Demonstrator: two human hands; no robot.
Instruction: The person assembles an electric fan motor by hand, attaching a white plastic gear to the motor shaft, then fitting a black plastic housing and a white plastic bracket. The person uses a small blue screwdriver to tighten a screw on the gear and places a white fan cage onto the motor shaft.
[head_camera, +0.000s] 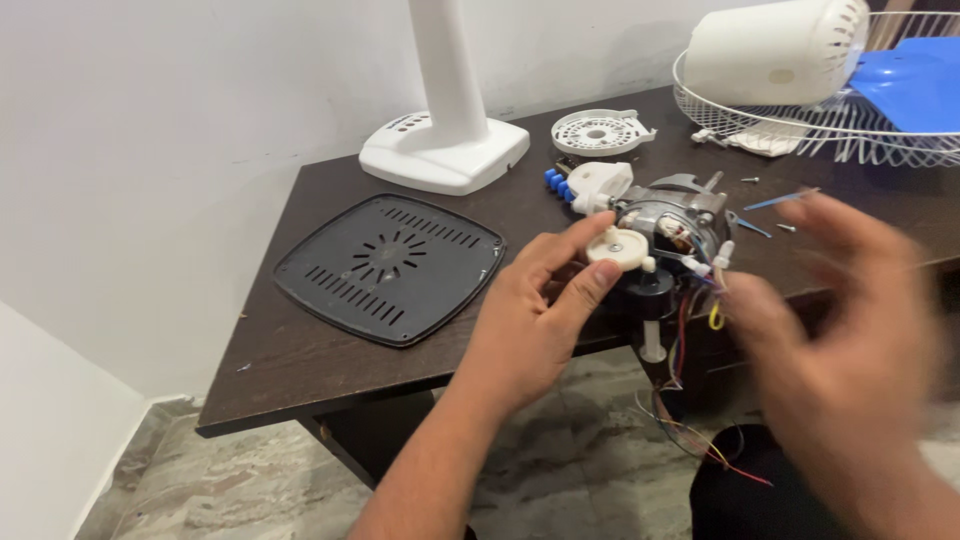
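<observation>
My left hand (535, 310) pinches a small white plastic gear (617, 247) between thumb and fingers, against the end of a fan motor (672, 225). The metal motor has coloured wires (700, 400) hanging down off the table's front edge and a black capacitor (650, 290) beneath it. My right hand (850, 340) is blurred, fingers spread, just right of the motor and holding nothing. A white switch block with blue buttons (585, 185) lies behind the motor.
On the dark wooden table (300, 350) lie a black vented base plate (390, 265), a white fan stand (445, 140), a round white cover (598, 132), loose screws (785, 228), and at the back right a wire fan guard (850, 125) with a white motor housing (775, 50) and blue blade (920, 85).
</observation>
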